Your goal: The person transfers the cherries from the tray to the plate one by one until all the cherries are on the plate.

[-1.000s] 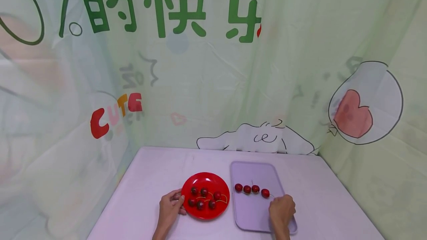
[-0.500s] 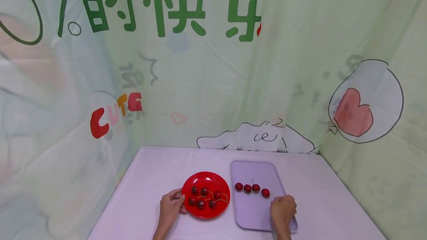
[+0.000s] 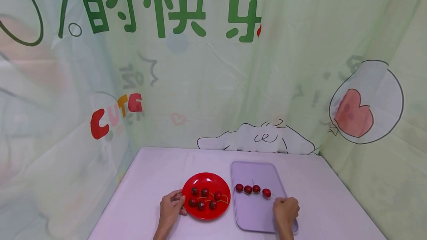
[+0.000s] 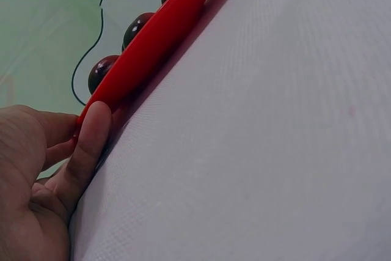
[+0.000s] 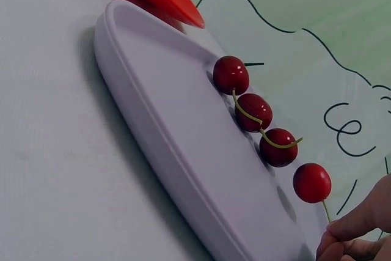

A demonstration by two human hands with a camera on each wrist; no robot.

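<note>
My left hand (image 3: 170, 208) holds the left rim of a round red plate (image 3: 205, 179), with thumb and fingers at its edge in the left wrist view. Several dark red cherries (image 3: 201, 205) with yellow-green stems lie on that plate. To its right is a light purple rectangular tray (image 3: 255, 217). Three cherries (image 3: 248, 189) sit in a row across it. My right hand (image 3: 286, 210), over the tray's right side, pinches the thin stem (image 5: 327, 211) of another cherry (image 3: 266, 193) at the row's right end. The right wrist view shows this cherry (image 5: 312, 183) close over the tray.
Plate and tray stand side by side on a table with a pale cloth (image 3: 156, 166). A light green printed curtain (image 3: 207, 84) surrounds the table at the back and sides.
My right hand has shifted slightly to the right, with the cherry moving a little the same way. The left hand keeps its hold on the plate.
</note>
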